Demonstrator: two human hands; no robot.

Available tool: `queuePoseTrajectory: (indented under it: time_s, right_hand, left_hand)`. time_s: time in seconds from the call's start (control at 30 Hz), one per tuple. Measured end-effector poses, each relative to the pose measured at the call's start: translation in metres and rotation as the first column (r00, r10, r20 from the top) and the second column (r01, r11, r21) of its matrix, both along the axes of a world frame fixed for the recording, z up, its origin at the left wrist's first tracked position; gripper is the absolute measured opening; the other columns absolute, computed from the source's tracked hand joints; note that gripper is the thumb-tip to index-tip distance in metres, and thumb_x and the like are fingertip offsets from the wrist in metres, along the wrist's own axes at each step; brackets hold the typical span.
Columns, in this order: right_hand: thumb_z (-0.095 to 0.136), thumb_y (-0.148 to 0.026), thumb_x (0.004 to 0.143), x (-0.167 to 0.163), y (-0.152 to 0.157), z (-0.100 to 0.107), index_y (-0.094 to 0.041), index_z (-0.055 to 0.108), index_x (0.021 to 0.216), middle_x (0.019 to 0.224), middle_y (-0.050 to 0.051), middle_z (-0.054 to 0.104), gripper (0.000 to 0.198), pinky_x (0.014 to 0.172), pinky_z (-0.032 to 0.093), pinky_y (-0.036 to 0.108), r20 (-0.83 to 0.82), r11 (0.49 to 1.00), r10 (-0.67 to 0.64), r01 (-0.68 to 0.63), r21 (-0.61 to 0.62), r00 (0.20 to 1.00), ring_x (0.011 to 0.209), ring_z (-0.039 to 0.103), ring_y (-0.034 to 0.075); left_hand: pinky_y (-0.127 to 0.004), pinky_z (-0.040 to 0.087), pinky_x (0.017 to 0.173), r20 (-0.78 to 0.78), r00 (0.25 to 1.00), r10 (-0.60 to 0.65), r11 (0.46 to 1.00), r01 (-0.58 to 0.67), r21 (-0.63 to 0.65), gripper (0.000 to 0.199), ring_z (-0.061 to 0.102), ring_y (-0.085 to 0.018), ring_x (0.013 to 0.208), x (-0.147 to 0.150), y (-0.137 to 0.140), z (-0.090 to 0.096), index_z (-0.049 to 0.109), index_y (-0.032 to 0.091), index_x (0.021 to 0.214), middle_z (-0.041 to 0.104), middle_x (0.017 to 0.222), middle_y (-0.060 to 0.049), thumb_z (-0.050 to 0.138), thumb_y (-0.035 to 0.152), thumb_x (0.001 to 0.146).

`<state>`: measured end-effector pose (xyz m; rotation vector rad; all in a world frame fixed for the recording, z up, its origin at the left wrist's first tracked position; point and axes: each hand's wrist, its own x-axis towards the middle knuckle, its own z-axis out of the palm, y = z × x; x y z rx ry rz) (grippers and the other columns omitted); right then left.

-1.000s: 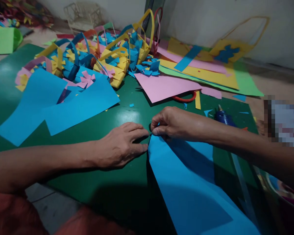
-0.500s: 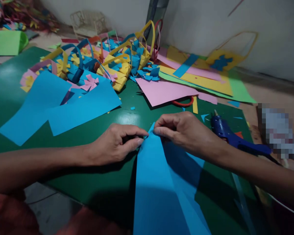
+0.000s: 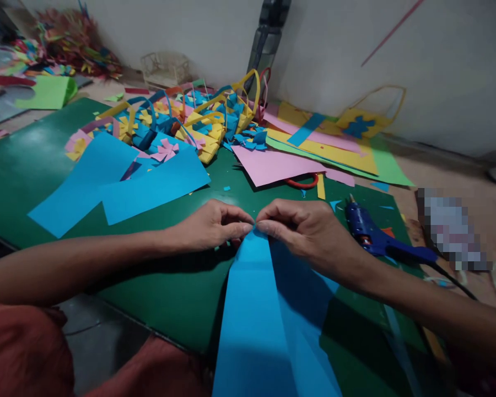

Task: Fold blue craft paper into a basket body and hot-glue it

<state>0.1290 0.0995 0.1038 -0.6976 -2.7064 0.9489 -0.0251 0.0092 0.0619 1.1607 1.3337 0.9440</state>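
Observation:
A long folded sheet of blue paper [image 3: 252, 309] lies over the front part of the green table [image 3: 165, 298], running toward me. Its narrow far end is pinched between the fingertips of my right hand [image 3: 301, 223]. My left hand [image 3: 210, 226] is also closed, thumb and fingers together at the same tip, right beside the right fingers. A second blue layer [image 3: 301, 298] spreads out to the right under my right hand, partly in shadow. The exact tip of the paper is hidden by my fingers.
Loose blue sheets [image 3: 157, 187] lie left, before a heap of small paper baskets [image 3: 206, 132]. A pink sheet [image 3: 273, 165] partly covers red-handled scissors [image 3: 306, 182]. A blue glue gun [image 3: 372, 231] rests on the right with its cord. Coloured sheets [image 3: 380, 154] are stacked behind.
My left fingertips have moved right and up to the paper's tip, closing the gap to my right hand. The camera view has shifted slightly.

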Motion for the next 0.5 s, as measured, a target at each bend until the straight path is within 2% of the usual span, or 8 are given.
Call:
queuePoseTrajectory:
  time_s: [0.07,0.13,0.2,0.27,0.4,0.5]
  right_hand:
    - [0.053,-0.027,0.077,0.001,0.001,-0.001,-0.018,0.06,0.066,0.055,-0.003,0.055,0.017,0.049,0.033,0.021,0.009,1.0,-0.011,0.011,-0.005,1.0,0.051,0.046,0.008]
    - [0.054,-0.026,0.077,0.002,0.003,-0.003,-0.017,0.059,0.063,0.052,-0.004,0.054,0.017,0.047,0.033,0.021,0.032,0.998,-0.022,0.024,-0.062,0.999,0.049,0.046,0.008]
    - [0.054,-0.023,0.076,-0.001,0.006,-0.008,-0.017,0.058,0.062,0.049,-0.004,0.053,0.016,0.045,0.034,0.02,0.086,0.983,-0.038,0.052,-0.174,0.996,0.046,0.047,0.007]
    - [0.054,-0.019,0.076,-0.006,0.009,-0.013,-0.016,0.056,0.063,0.048,-0.004,0.054,0.014,0.043,0.035,0.019,0.159,0.946,-0.058,0.105,-0.306,0.986,0.044,0.051,0.008]
    - [0.051,-0.012,0.079,-0.019,0.013,-0.02,-0.016,0.052,0.067,0.046,-0.002,0.055,0.012,0.043,0.041,0.019,0.285,0.838,-0.108,0.242,-0.49,0.953,0.045,0.057,0.011]
    - [0.043,-0.012,0.085,-0.021,0.015,-0.023,-0.015,0.052,0.078,0.05,-0.002,0.056,0.012,0.044,0.044,0.019,0.262,0.804,-0.144,0.267,-0.531,0.954,0.048,0.059,0.011]
  left_hand:
    - [-0.018,0.037,0.046,0.021,1.0,0.004,1.0,-0.004,-0.028,0.019,0.052,-0.008,0.048,0.001,0.0,-0.002,0.057,0.012,0.096,0.056,0.054,0.005,0.056,0.018,0.078]
    - [-0.018,0.038,0.046,0.017,0.999,0.036,0.999,-0.036,-0.021,0.024,0.053,-0.008,0.049,0.001,0.0,-0.004,0.053,0.011,0.101,0.057,0.057,0.004,0.054,0.015,0.078]
    - [-0.02,0.041,0.049,-0.04,0.996,0.083,0.996,-0.081,0.031,0.022,0.055,-0.009,0.052,0.001,0.0,-0.005,0.053,0.011,0.101,0.059,0.063,0.002,0.051,0.015,0.08]
    - [-0.021,0.044,0.053,-0.117,0.987,0.109,0.99,-0.097,0.103,0.02,0.056,-0.009,0.056,-0.001,-0.001,-0.007,0.053,0.011,0.1,0.061,0.067,0.0,0.05,0.016,0.081]
    - [-0.023,0.045,0.06,-0.326,0.94,0.103,0.95,0.005,0.313,0.018,0.057,-0.011,0.065,-0.005,-0.002,-0.013,0.054,0.013,0.097,0.062,0.074,-0.001,0.051,0.018,0.081]
    - [-0.021,0.044,0.062,-0.507,0.855,0.11,0.892,0.14,0.43,0.016,0.058,-0.011,0.07,-0.007,-0.003,-0.018,0.056,0.013,0.096,0.063,0.078,-0.002,0.051,0.017,0.081]
